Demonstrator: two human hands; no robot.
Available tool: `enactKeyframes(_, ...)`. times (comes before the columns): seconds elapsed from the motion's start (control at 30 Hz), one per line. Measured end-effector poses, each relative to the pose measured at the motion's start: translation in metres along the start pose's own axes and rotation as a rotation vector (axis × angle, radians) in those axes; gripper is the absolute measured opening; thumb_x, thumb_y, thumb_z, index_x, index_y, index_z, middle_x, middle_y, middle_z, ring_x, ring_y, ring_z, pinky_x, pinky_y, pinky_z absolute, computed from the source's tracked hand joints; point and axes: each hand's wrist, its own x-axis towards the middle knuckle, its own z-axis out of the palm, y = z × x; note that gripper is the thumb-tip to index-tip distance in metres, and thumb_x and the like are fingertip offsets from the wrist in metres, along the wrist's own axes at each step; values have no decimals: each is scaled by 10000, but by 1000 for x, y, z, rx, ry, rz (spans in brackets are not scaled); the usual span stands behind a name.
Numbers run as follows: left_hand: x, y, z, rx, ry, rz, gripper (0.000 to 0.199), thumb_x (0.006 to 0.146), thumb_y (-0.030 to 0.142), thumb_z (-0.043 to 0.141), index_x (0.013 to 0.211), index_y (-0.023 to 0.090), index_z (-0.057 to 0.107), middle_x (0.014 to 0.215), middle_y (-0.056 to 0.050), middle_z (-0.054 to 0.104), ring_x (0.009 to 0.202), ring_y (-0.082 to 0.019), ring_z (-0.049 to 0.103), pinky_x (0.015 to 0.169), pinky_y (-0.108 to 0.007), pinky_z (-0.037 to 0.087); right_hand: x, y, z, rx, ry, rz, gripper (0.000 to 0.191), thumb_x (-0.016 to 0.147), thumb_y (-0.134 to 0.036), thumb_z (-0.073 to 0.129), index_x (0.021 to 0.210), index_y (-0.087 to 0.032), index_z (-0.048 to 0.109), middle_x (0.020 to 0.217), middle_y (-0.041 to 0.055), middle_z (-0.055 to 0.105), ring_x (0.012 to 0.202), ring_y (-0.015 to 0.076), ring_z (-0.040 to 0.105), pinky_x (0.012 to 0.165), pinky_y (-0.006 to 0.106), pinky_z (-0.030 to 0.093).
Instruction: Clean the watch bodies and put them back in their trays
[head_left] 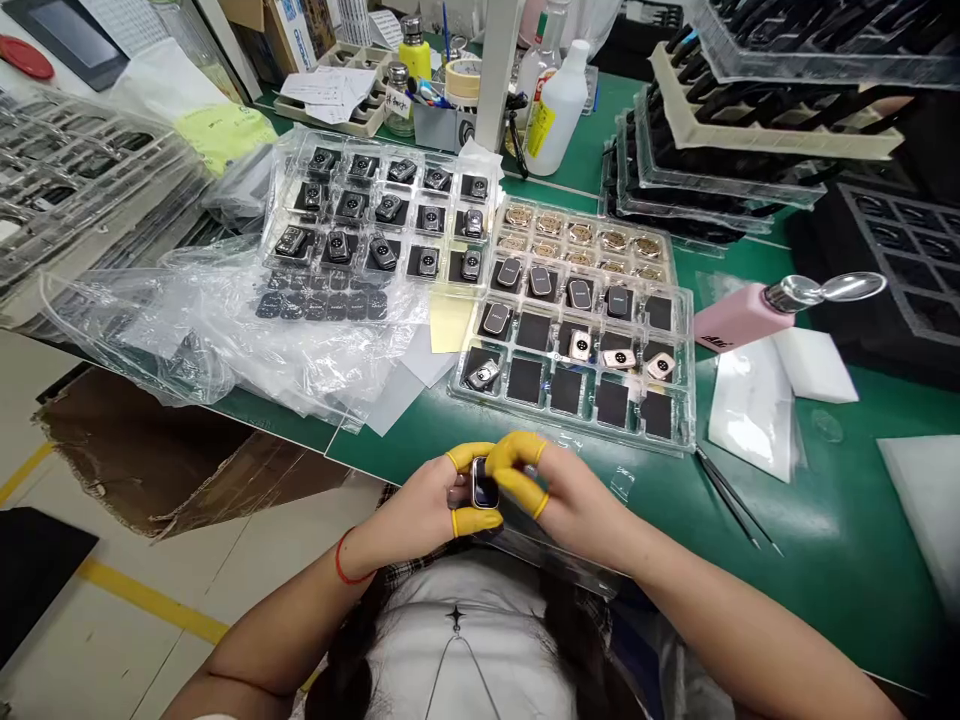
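A small dark-faced watch body (pixel 484 484) with a silver rim is held upright near the table's front edge. My left hand (pixel 431 500), in yellow finger cots, grips it between thumb and fingers. My right hand (pixel 551 485), also with yellow cots, has its thumb and fingers pressed together at the watch's upper right edge; anything between them is too small to make out. Beyond the hands lies a clear tray (pixel 551 425) with black-lined compartments, some holding dark or pale pink watch parts. A silver watch body (pixel 483 374) rests in its front left compartment.
Behind left is a tray of dark watch bodies (pixel 388 208), beside plastic bags (pixel 247 350). A gold-coloured parts tray (pixel 581 240) lies behind. Black tweezers (pixel 735 500), a pink pump bottle (pixel 739 318) and white pads (pixel 757 405) lie right. Trays are stacked (pixel 675 180) at back right.
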Motion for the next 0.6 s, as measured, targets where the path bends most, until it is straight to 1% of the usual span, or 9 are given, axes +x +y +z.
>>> enactKeyframes(0.07,-3,0,-1,26,25,-32,536,784,199,696,1278,256,495,953,3,572,861,-137,590,831,-298,491,3,8,-3,-6,199,35,105,942,-210,454,876,-208,536,856,39,632,770,167,595,697,320,518)
enactKeyframes(0.13,-8,0,-2,40,39,-47,556,779,203,701,1286,255,480,913,15,563,848,-130,595,844,-301,491,5,21,-6,-206,361,-37,101,924,-192,475,873,-206,561,919,70,645,855,204,597,762,374,511)
enactKeyframes(0.17,-10,0,-3,48,40,-46,569,776,209,706,1292,259,473,914,15,573,859,-134,603,855,-306,492,5,27,-7,-329,345,-91,116,912,-178,485,851,-202,581,923,84,649,870,222,592,770,394,507)
enactKeyframes(0.23,-15,0,-4,68,41,-30,585,776,226,713,1304,272,464,951,2,616,900,-149,626,880,-320,493,4,37,-11,-477,148,-162,161,900,-156,490,820,-193,625,898,98,660,852,238,598,749,406,515)
enactKeyframes(0.33,-20,-2,-6,77,75,21,591,789,258,713,1318,293,450,1055,-29,665,983,-177,646,921,-343,491,-1,38,-19,-412,-151,-125,144,895,-207,554,979,-195,670,972,92,689,900,230,637,776,384,550)
enactKeyframes(0.4,-22,-2,-8,68,120,55,601,790,268,716,1325,297,443,1101,-41,674,1007,-187,649,929,-349,494,-8,28,-22,-349,-128,-84,211,897,-253,581,1091,-212,651,1075,82,687,979,220,644,836,371,552)
enactKeyframes(0.47,-23,-3,-9,53,154,66,611,789,268,718,1332,290,438,1094,-44,684,1003,-191,655,920,-346,501,-14,14,-20,-338,4,-106,225,924,-233,538,1127,-227,634,1121,76,677,1011,205,642,855,355,549)
enactKeyframes(0.53,-23,-2,-9,35,173,62,617,788,261,717,1336,278,434,1068,-43,690,986,-187,658,899,-330,507,-19,1,-12,-361,92,-231,260,941,-184,484,1166,-229,606,1163,80,663,1101,215,607,903,379,526)
enactKeyframes(0.6,-23,-2,-10,25,191,56,610,786,254,716,1327,271,436,1056,-38,681,956,-175,655,865,-309,511,-20,-3,-5,-398,78,-371,304,940,-170,477,1226,-225,562,1210,82,648,1210,241,538,951,420,495)
